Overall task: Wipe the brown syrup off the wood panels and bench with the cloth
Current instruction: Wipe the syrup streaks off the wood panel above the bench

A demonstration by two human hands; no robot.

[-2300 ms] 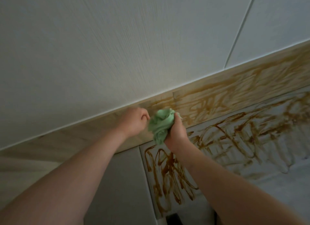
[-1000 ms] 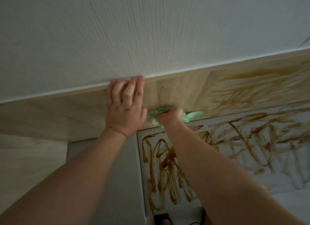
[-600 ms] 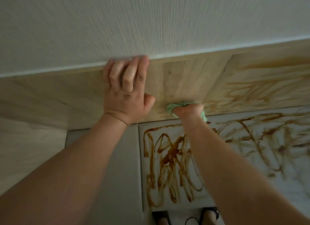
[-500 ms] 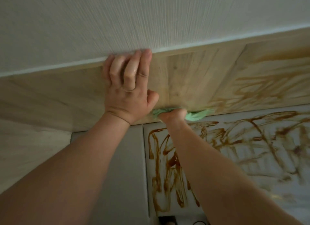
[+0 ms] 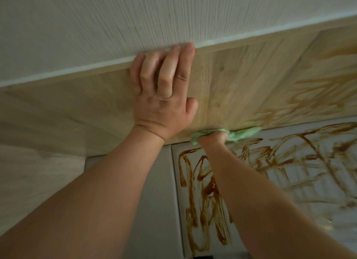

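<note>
So the biggest thing in view is the white wall [image 5: 96, 27] with fine vertical grain, filling the whole top. Under it run the wood panels [image 5: 241, 81], a light band slanting across the middle. The stretch in the middle and on the left looks bare, while the far right panel has streaks of brown syrup [image 5: 309, 96] all over it. Below the panels is the surface [image 5: 158, 200], made of pale padded sections with a seam between them. The left section looks bare, and the right one is covered in thick dark squiggles of syrup that blur out toward the right edge. Both bare forearms come up from the bottom of the view. The left grip [image 5: 164, 96] lies flat and wide on the wood, fingers straight and together, tips right at the line where the panel meets the wall. The green cloth [image 5: 241, 135] sits at the bottom edge of the panels, right where they meet the surface. It's bunched inside the right grip [image 5: 211, 138], which is fisted around it, with a tail sticking out to the right and a bit poking out on the left, just beside the left wrist.
</note>
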